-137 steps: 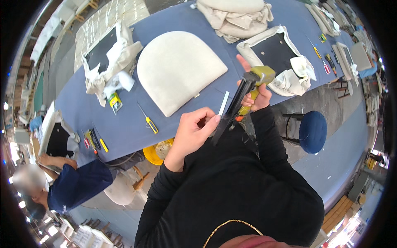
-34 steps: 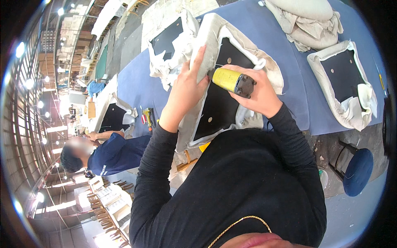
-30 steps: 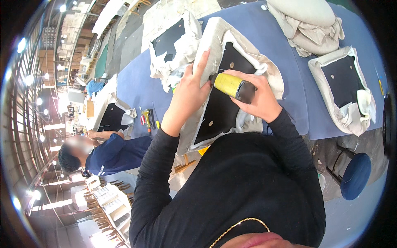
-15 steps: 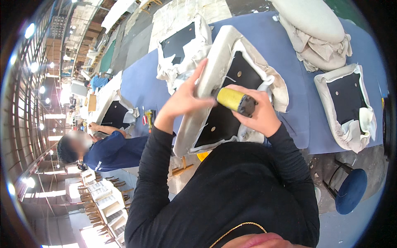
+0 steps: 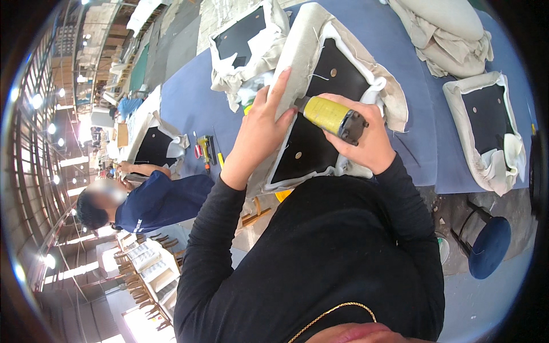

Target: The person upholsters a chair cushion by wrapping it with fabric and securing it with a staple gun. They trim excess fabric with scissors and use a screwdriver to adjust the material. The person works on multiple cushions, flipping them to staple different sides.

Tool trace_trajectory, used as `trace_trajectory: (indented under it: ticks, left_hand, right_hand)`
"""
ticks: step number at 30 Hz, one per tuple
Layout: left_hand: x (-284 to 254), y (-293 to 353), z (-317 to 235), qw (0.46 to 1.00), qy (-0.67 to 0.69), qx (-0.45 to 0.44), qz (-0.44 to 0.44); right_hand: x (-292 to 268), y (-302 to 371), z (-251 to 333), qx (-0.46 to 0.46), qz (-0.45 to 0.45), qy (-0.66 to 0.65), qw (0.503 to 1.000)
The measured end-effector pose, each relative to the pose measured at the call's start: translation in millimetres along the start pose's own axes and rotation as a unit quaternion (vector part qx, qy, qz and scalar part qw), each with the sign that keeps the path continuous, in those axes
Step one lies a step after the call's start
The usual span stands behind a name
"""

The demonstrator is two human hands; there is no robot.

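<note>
A chair seat [image 5: 334,123] stands tilted against me on the table, its black underside facing up and its beige fabric folded over the rim, with white lining showing along the edges. My right hand [image 5: 365,128] is closed around a yellow and black staple gun [image 5: 329,114], whose nose meets the inner edge of the folded fabric on the left rim. Against that same rim lies my left hand [image 5: 266,123], index finger stretched along the fabric and thumb apart from it, close to the gun's nose. Its other fingertips are partly hidden on the outer side.
Other part-covered seats lie on the blue table [image 5: 420,154], one seat [image 5: 483,128] at right and another [image 5: 243,43] behind. Stacked padded pieces [image 5: 443,28] sit at far right. Tools [image 5: 207,153] lie at left, near a co-worker [image 5: 160,197]. A blue stool [image 5: 489,247] stands lower right.
My left hand has settled onto the seat's left rim, beside the staple gun's nose. The gun stays at the fabric edge in my right hand. The whole view has shifted slightly.
</note>
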State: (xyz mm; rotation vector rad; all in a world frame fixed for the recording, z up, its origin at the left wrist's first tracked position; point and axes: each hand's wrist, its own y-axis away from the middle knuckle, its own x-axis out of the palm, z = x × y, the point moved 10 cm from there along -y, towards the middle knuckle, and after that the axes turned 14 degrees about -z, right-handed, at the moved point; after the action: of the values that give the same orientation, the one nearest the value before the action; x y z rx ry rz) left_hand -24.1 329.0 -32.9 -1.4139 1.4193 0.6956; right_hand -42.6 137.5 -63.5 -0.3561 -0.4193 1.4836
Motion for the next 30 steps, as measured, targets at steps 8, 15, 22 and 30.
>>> trace_trajectory:
  ticks: [8, 15, 22, 30]
  left_hand:
    - [2, 2, 7, 1.000, 0.005, 0.002, 0.009]
    - [1, 2, 12, 1.000, 0.015, 0.023, 0.009]
    - [45, 37, 118, 0.866, 0.335, -0.307, 0.209]
    - [-5, 28, 29, 0.999, 0.033, 0.006, 0.015]
  right_hand:
    - [18, 3, -1, 0.069, 0.063, 0.003, 0.996]
    - [35, 5, 1, 0.052, 0.090, 0.012, 0.994]
    - [25, 13, -4, 0.029, 0.020, -0.021, 0.999]
    - [34, 21, -13, 0.017, 0.037, 0.020, 0.999]
